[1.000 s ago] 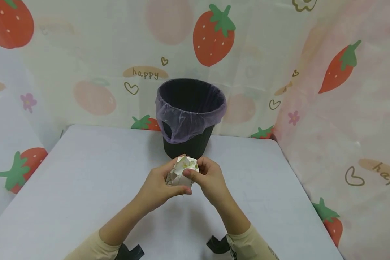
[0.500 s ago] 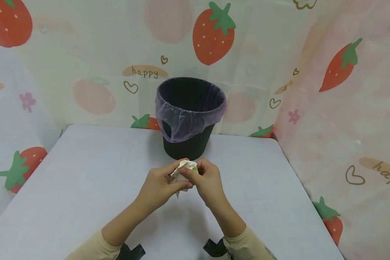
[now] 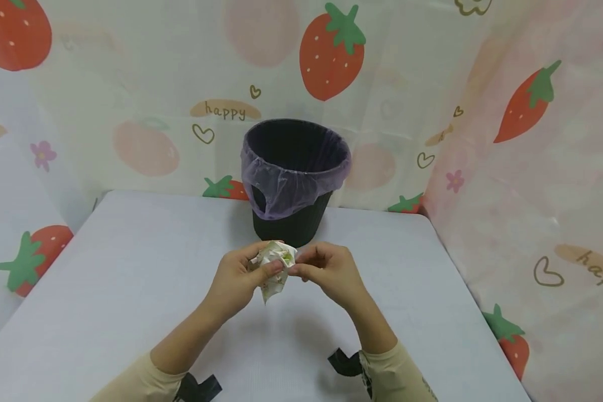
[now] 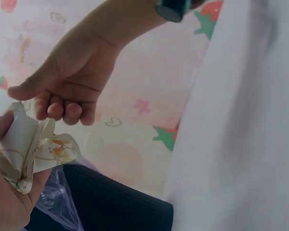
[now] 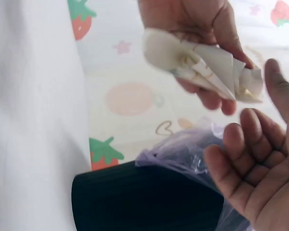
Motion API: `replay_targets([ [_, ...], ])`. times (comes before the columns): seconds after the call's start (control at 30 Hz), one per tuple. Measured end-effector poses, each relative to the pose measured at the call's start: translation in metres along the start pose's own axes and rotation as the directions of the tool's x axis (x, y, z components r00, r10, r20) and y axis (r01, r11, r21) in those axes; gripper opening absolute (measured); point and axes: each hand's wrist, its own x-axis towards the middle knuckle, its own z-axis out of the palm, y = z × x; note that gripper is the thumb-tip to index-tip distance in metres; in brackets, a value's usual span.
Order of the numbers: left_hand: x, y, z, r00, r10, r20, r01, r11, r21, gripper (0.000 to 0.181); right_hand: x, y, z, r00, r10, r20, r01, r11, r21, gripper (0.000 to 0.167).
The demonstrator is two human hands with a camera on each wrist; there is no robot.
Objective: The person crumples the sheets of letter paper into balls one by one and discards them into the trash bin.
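In the head view, a crumpled piece of white paper [image 3: 272, 288] with a printed floral pattern is held in my left hand [image 3: 229, 281], above the table. Its thumb presses across the front of the paper, and the other fingers are behind it, partly hidden. My right hand [image 3: 333, 273] is close beside the paper's right side. Both wrist views show that hand's fingers [image 5: 253, 130] loosely bent with nothing between them. Its thumb lies very near the paper's end; whether it touches cannot be told. Folded layers of the paper [image 4: 58, 149] show in the left wrist view.
A black bin [image 3: 287, 230] with a purple plastic liner [image 3: 293, 192] over its rim stands just beyond the hands, at the back of the white table [image 3: 146, 279]. Its mouth faces up. A strawberry-printed backdrop [image 3: 407, 72] closes off the back and sides.
Both hands were holding and squeezing the paper together. Now my right hand has drawn off it slightly to the right, while the left keeps the paper and has shifted a little left.
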Motion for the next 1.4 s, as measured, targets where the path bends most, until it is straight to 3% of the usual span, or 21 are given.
replay_targets([
  [0.1, 0.003, -0.001, -0.004, 0.994, -0.089, -0.059, 0.083, 0.991, -0.103, 0.037, 0.001, 0.0, -0.001, 0.99, -0.135, -0.034, 0.124, 0.969, -0.215, 0.055],
  [0.23, 0.005, -0.003, -0.009, 0.984, -0.164, -0.069, 0.139, 0.951, -0.275, 0.039, 0.003, 0.003, 0.003, 0.944, -0.299, 0.14, 0.33, 0.87, -0.368, 0.11],
  [0.33, 0.006, -0.004, -0.009, 0.985, -0.172, -0.027, 0.15, 0.916, -0.371, 0.036, 0.005, 0.006, 0.009, 0.915, -0.336, 0.223, 0.402, 0.81, -0.427, 0.127],
  [0.43, 0.006, -0.005, -0.006, 0.985, -0.172, 0.001, 0.156, 0.891, -0.426, 0.034, 0.006, 0.009, 0.017, 0.911, -0.358, 0.206, 0.412, 0.78, -0.47, 0.132],
  [0.57, 0.007, -0.007, -0.001, 0.983, -0.179, 0.038, 0.177, 0.883, -0.435, 0.039, 0.005, 0.012, 0.025, 0.916, -0.387, 0.105, 0.391, 0.802, -0.451, 0.129],
  [0.73, 0.005, -0.005, 0.005, 0.973, -0.207, 0.099, 0.228, 0.921, -0.317, 0.045, 0.004, 0.017, 0.028, 0.919, -0.389, -0.062, 0.333, 0.852, -0.405, 0.104],
  [0.87, 0.003, -0.001, 0.006, 0.961, -0.203, 0.188, 0.237, 0.955, -0.181, 0.056, 0.004, 0.019, 0.026, 0.93, -0.319, -0.185, 0.241, 0.905, -0.35, 0.084],
  [0.93, 0.002, 0.001, 0.004, 0.954, -0.164, 0.251, 0.199, 0.972, -0.122, 0.068, 0.004, 0.018, 0.024, 0.94, -0.258, -0.225, 0.185, 0.935, -0.302, 0.082],
  [1.03, 0.002, 0.003, -0.001, 0.929, -0.06, 0.365, 0.101, 0.99, -0.094, 0.095, 0.004, 0.014, 0.022, 0.949, -0.193, -0.249, 0.137, 0.965, -0.225, 0.08],
  [1.13, 0.002, 0.006, -0.008, 0.908, 0.041, 0.418, -0.023, 0.999, -0.046, 0.118, 0.004, 0.009, 0.02, 0.957, -0.146, -0.25, 0.119, 0.986, -0.118, 0.079],
  [1.2, 0.003, 0.006, -0.011, 0.915, 0.075, 0.396, -0.081, 0.997, -0.002, 0.116, 0.003, 0.007, 0.019, 0.963, -0.111, -0.247, 0.109, 0.994, -0.023, 0.078],
  [1.3, 0.004, 0.006, -0.011, 0.946, 0.099, 0.309, -0.127, 0.989, 0.072, 0.105, 0.003, 0.004, 0.019, 0.974, -0.05, -0.221, 0.086, 0.984, 0.154, 0.079],
  [1.4, 0.004, 0.003, -0.005, 0.967, 0.123, 0.223, -0.137, 0.989, 0.048, 0.097, 0.001, 0.003, 0.022, 0.982, -0.006, -0.188, 0.058, 0.96, 0.275, 0.076],
])
